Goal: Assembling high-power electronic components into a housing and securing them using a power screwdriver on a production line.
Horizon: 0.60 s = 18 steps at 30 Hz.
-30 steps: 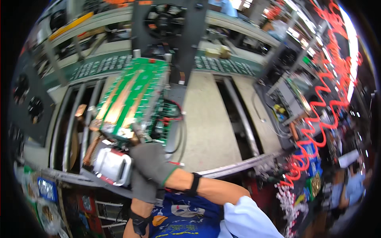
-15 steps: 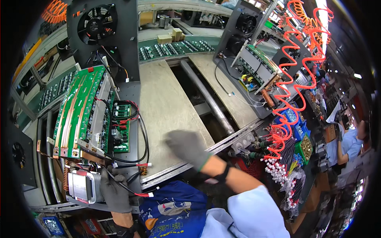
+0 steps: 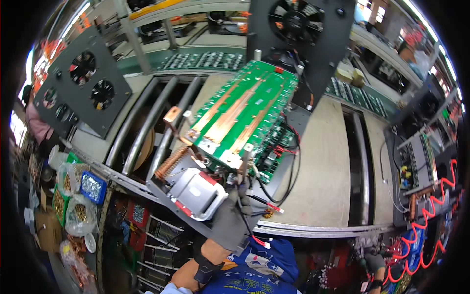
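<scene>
A long green circuit board with copper strips sits on a dark metal chassis with a tall fan panel. At its near end are a silver block-shaped component and a copper coil. My left hand, in a grey glove, is beside the silver component, its fingers closed around a black cable with a white end connector. Far off at the lower right, my gloved right hand is near the red coiled hose and a tangle of wires; its fingers are too unclear to read.
Metal rollers and pale boards form the line. Another fan panel stands left, and a second chassis right. Bins of small parts lie lower left. The red coiled hose hangs at right.
The view has swung left, so the chassis appears nearer the middle. My right hand has gone from over the pale board down to the lower right. My left hand stays by the silver component.
</scene>
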{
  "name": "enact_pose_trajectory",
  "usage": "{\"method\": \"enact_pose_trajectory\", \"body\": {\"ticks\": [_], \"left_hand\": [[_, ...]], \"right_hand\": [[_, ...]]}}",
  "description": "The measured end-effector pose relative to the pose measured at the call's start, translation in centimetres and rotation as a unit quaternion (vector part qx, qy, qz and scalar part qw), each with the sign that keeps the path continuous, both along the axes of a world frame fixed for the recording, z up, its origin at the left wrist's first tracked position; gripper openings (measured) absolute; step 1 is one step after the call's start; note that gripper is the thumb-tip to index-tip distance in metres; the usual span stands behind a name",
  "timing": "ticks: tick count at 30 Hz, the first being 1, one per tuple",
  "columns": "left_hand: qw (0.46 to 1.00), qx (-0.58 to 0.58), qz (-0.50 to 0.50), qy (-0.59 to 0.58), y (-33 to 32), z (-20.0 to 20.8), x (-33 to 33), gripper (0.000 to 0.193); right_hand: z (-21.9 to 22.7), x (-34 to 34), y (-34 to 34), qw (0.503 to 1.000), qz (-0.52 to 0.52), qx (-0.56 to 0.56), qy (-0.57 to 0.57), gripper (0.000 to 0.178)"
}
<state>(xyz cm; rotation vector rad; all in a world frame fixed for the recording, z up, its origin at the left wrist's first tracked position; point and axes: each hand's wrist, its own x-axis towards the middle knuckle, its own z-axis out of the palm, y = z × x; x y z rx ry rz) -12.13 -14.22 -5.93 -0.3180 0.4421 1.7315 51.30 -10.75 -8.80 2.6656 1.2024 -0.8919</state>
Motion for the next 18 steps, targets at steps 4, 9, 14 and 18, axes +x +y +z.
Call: {"method": "enact_pose_trajectory", "body": {"ticks": [4,9,14,18], "left_hand": [[0.999,-0.025,0.012,0.018,0.2,0.2,0.1,0.015],[0.997,-0.060,0.030,0.038,0.5,-0.5,0.5,0.015],[0.998,-0.049,0.031,0.011,0.8,-1.2,0.8,0.016],[0.997,-0.062,0.032,0.018,1.0,-1.6,1.0,0.015]], "right_hand": [[-2.2,0.8,-0.3,0.999,-0.024,0.041,-0.010,0.027],[-2.9,0.6,0.6,0.994,-0.012,0.101,-0.037,0.029],[-3.0,-0.1,1.4,0.979,0.027,0.193,-0.056,0.031],[0.1,-0.4,2.5,0.941,0.100,0.313,-0.084,0.033]]}}
